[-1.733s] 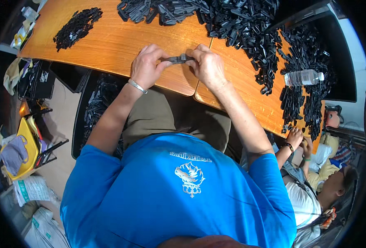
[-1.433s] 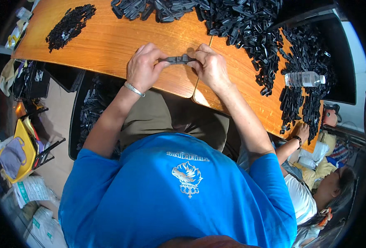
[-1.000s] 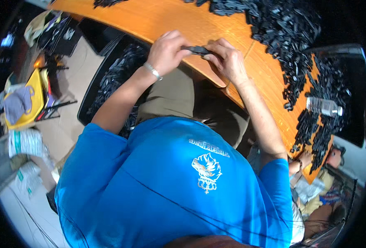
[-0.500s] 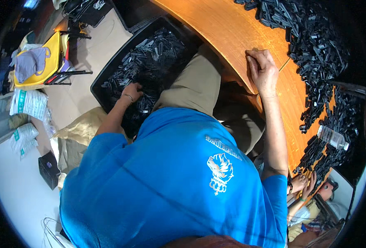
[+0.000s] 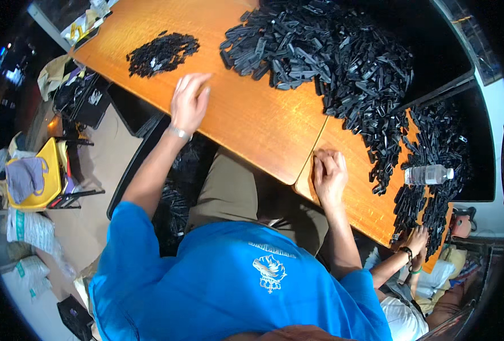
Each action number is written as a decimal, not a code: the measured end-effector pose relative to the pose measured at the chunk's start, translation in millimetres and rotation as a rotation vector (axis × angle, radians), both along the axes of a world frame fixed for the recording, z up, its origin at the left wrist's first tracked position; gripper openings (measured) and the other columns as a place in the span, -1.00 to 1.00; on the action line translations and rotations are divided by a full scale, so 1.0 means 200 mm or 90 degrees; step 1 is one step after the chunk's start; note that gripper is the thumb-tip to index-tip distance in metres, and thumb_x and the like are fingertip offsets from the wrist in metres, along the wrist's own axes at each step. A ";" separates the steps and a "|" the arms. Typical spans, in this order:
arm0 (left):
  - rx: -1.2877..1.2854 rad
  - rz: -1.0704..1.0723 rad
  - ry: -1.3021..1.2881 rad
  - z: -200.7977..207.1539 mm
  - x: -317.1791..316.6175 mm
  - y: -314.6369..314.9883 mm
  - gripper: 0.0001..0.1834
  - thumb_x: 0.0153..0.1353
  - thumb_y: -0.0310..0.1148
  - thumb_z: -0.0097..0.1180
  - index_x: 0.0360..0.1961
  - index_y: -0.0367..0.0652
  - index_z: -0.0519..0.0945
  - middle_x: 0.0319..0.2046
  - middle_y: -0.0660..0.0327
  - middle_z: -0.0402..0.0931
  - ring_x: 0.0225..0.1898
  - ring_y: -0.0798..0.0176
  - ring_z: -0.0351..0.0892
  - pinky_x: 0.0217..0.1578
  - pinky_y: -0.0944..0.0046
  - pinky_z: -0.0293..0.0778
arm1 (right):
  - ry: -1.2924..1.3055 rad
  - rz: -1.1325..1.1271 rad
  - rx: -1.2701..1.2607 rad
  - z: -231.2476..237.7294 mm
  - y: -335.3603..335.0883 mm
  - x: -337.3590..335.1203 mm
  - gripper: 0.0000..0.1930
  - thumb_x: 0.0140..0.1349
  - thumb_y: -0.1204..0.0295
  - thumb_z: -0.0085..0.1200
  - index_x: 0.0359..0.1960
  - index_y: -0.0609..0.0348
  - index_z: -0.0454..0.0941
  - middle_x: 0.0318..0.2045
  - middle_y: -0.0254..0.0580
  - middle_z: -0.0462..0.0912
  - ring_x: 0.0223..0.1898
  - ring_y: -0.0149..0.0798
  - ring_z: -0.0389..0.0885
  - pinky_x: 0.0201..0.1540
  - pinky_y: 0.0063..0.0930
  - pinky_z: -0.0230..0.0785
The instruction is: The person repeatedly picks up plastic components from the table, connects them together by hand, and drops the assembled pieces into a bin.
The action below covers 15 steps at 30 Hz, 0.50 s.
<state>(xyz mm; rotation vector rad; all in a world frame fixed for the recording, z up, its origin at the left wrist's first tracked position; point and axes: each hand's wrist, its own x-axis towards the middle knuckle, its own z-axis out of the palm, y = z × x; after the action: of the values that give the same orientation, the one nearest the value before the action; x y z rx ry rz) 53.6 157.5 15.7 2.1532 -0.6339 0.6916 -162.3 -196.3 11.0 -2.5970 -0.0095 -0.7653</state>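
My left hand [image 5: 189, 104] is over the near edge of the wooden table [image 5: 257, 122], its fingers stretched out and thumb apart, with nothing visible in it. Just beyond it lies a small heap of little black pieces [image 5: 164, 55]. My right hand [image 5: 330, 177] rests near the table's edge by the seam, fingers curled in; whether anything is inside them is hidden. Ahead of both hands spreads a large pile of narrow black plastic parts [image 5: 326, 54], whose exact kind I cannot tell.
A clear plastic bottle [image 5: 428, 175] lies on more black parts at the right. Another person's hand [image 5: 417, 241] reaches among those parts. Below the table's left edge stands a black bin [image 5: 128, 176] of dark parts. A yellow chair [image 5: 50, 182] stands at the left.
My left hand has come up out of the black bin and over the table. The view has turned, bringing the small heap into sight. My right hand stays curled at the table's edge.
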 end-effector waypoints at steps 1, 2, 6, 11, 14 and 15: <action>0.029 0.007 -0.002 -0.03 0.16 -0.09 -0.54 0.31 -0.44 0.34 0.25 -0.11 0.64 0.12 -0.02 0.63 0.19 -0.14 0.57 0.20 -0.05 0.51 | 0.008 -0.024 0.010 0.01 -0.02 -0.03 -0.88 0.25 0.62 0.32 -0.21 0.17 0.76 -0.20 -0.05 0.70 -0.09 0.04 0.70 -0.05 -0.18 0.57; 0.063 0.012 -0.002 -0.06 0.30 -0.18 -0.44 0.32 -0.36 0.36 0.35 -0.06 0.59 0.21 -0.03 0.59 0.28 -0.14 0.52 0.26 -0.07 0.48 | 0.017 -0.049 0.024 0.00 -0.03 -0.05 -0.89 0.25 0.62 0.31 -0.22 0.17 0.76 -0.19 -0.05 0.71 -0.08 0.04 0.70 -0.03 -0.17 0.58; 0.151 0.074 0.056 -0.26 0.70 -0.43 -0.23 0.38 0.16 0.29 0.55 0.22 0.43 0.47 -0.06 0.41 0.48 -0.25 0.35 0.42 -0.22 0.37 | -0.008 -0.039 0.044 -0.03 -0.06 -0.01 -0.89 0.24 0.60 0.31 -0.22 0.17 0.75 -0.15 -0.07 0.73 -0.04 0.05 0.70 0.00 -0.16 0.60; 0.197 0.034 0.011 -0.33 0.76 -0.54 -0.25 0.37 0.21 0.27 0.49 0.13 0.52 0.43 -0.08 0.46 0.41 -0.27 0.45 0.40 -0.16 0.38 | -0.004 -0.126 0.121 -0.01 -0.18 -0.10 -0.87 0.27 0.58 0.30 -0.17 0.13 0.77 -0.16 -0.09 0.72 -0.07 0.05 0.73 -0.01 -0.18 0.61; 0.211 0.050 0.094 -0.32 0.64 -0.66 -0.20 0.38 0.21 0.26 0.54 0.11 0.46 0.51 -0.09 0.36 0.50 -0.25 0.32 0.47 -0.22 0.24 | -0.064 -0.222 0.077 -0.04 -0.40 -0.23 -0.87 0.26 0.57 0.29 -0.18 0.13 0.76 -0.16 -0.06 0.72 -0.08 0.06 0.72 0.00 -0.14 0.59; 0.209 0.040 0.094 -0.32 0.60 -0.67 -0.20 0.38 0.21 0.26 0.54 0.11 0.46 0.51 -0.09 0.36 0.50 -0.25 0.32 0.47 -0.22 0.24 | -0.065 -0.284 0.085 -0.02 -0.45 -0.28 -0.86 0.25 0.57 0.30 -0.18 0.13 0.76 -0.17 -0.05 0.72 -0.08 0.07 0.69 0.03 -0.11 0.55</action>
<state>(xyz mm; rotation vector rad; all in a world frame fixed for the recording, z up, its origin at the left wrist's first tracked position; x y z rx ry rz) 174.1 23.4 -49.3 2.5098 -0.6377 0.4807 -218.7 -286.1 6.1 -2.4540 0.5862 -1.0102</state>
